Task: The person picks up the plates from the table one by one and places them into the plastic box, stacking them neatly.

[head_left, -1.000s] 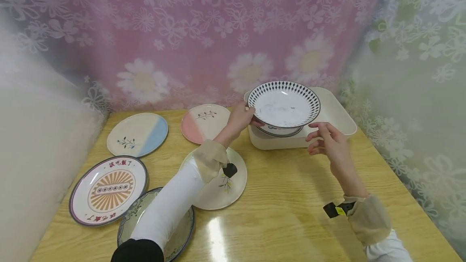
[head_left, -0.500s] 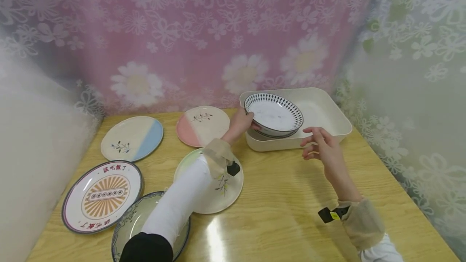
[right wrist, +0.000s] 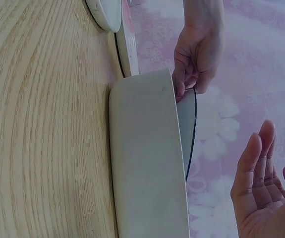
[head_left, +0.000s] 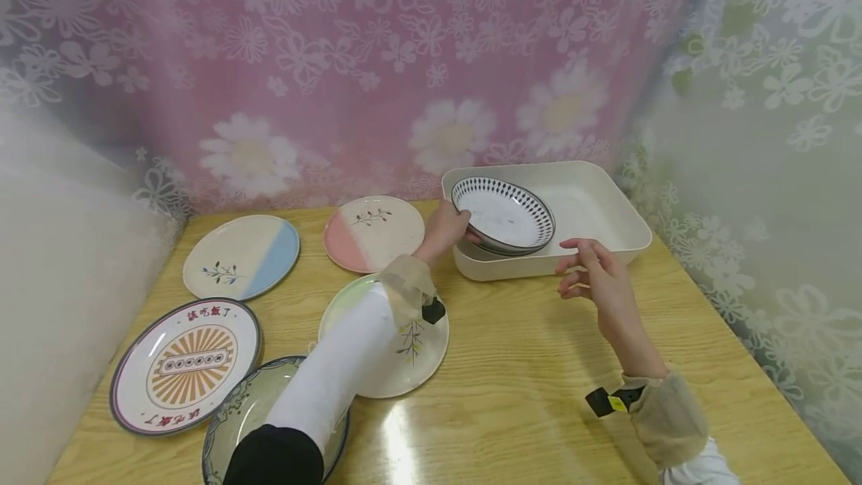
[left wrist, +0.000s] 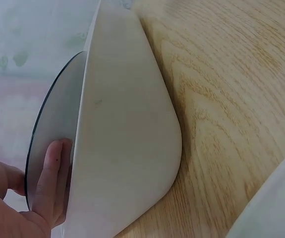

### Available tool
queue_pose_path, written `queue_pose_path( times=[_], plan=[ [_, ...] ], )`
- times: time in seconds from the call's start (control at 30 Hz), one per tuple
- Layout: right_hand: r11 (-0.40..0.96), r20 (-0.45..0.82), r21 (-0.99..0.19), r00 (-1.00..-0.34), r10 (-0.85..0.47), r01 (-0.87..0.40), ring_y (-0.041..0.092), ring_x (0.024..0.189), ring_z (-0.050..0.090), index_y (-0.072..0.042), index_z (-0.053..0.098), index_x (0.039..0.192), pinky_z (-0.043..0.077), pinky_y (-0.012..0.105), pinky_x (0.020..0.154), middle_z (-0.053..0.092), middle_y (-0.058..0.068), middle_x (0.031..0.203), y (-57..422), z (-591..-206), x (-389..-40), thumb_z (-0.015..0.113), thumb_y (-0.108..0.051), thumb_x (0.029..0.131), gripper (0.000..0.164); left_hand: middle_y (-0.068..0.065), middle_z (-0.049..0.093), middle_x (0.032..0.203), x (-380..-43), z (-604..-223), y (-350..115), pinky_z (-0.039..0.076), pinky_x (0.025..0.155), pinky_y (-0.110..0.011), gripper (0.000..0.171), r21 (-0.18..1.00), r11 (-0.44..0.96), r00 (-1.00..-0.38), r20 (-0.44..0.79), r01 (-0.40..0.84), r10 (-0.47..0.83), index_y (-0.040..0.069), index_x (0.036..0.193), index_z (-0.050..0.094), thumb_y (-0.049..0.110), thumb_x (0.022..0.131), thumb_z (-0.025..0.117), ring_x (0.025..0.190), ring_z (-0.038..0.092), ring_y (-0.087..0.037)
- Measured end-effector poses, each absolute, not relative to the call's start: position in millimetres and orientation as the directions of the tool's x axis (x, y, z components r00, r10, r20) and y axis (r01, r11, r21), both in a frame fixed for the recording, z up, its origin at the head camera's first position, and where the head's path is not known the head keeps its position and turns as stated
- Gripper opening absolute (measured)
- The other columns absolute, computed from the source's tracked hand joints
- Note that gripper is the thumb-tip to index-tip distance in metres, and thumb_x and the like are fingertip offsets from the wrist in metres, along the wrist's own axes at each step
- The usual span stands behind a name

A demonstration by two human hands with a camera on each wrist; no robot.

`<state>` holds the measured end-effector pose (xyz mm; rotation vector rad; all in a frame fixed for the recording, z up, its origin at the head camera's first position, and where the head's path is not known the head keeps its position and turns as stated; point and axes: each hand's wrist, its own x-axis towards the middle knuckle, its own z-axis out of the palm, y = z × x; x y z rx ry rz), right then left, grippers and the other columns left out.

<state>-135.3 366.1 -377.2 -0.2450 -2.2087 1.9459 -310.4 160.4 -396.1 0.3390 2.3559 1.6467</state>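
One bowl (head_left: 506,209) is lower than a second ago, now tilted inside bin (head_left: 592,204), left end; lowering looks nearly done. Left hand (head_left: 444,230) pinches its rim; right hand (head_left: 604,283) holds nothing, fingers loose, near bin.

Diamond-patterned bowl (head_left: 505,214) now lower and more tilted, partly inside the cream bin (head_left: 595,209) instead of above its rim.

free: right half of tray (head_left: 592,208) — over front wall (head_left: 512,269) | blocked: left half — bowl (head_left: 503,214)

Homelike nook — floral bkdrop (head_left: 377,73), wd. table (head_left: 518,388)
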Motion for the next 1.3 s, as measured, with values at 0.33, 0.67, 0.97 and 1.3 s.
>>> queue_pose_path(
  times=[0.33, 0.67, 0.97, 1.3],
  plan=[
    [0.122, 0.034, -0.993, -0.969, 0.243, -0.004, 0.012, 0.063, 0.067, -0.01, 0.059, 0.122, 0.06, 0.028, 0.06, 0.068, -0.006, 0.083, 365.1, -377.7, -135.0, 0.045, -0.043, 0.107, 0.039, -0.015, 0.074, 0.074, -314.3, -395.3, 163.3, 0.056, 0.086, -0.028, 0.028, 0.906, 0.419, -0.943, -0.086, 0.06, 0.321, -0.007, 0.12, 0.058, 0.013, 0.104, 0.046, 0.077, 0.076, -0.032],
    [0.135, 0.05, -0.991, -0.968, 0.245, -0.017, 0.012, 0.062, 0.066, -0.006, 0.058, 0.124, 0.06, 0.028, 0.059, 0.068, -0.006, 0.084, 364.8, -379.1, -132.4, 0.044, -0.04, 0.108, 0.04, -0.018, 0.072, 0.099, -322.7, -396.4, 171.0, 0.053, 0.091, -0.037, 0.033, 0.707, 0.692, -0.952, -0.091, 0.146, 0.294, -0.006, 0.107, 0.065, 0.02, 0.107, 0.045, 0.097, 0.07, -0.029],
    [0.129, 0.053, -0.991, -0.969, 0.24, -0.022, 0.013, 0.063, 0.067, -0.007, 0.059, 0.123, 0.06, 0.028, 0.059, 0.067, -0.005, 0.084, 361.9, -378.7, -131.8, 0.045, -0.04, 0.108, 0.039, -0.012, 0.072, 0.086, -318.3, -386.1, 177.1, 0.053, 0.09, -0.036, 0.033, 0.601, 0.766, -0.926, -0.112, 0.226, 0.361, 0.0, 0.086, 0.068, 0.018, 0.104, 0.047, 0.089, 0.07, -0.026],
    [0.128, 0.054, -0.992, -0.97, 0.236, -0.024, 0.012, 0.062, 0.067, -0.007, 0.059, 0.123, 0.06, 0.027, 0.059, 0.067, -0.005, 0.084, 358.6, -377.1, -130.2, 0.046, -0.041, 0.107, 0.04, -0.002, 0.071, 0.065, -321.5, -385.9, 180.4, 0.047, 0.105, -0.033, 0.027, 0.423, 0.839, -0.902, -0.103, 0.341, 0.419, 0.004, 0.081, 0.071, 0.005, 0.099, 0.051, 0.1, 0.071, -0.025]
  ],
)
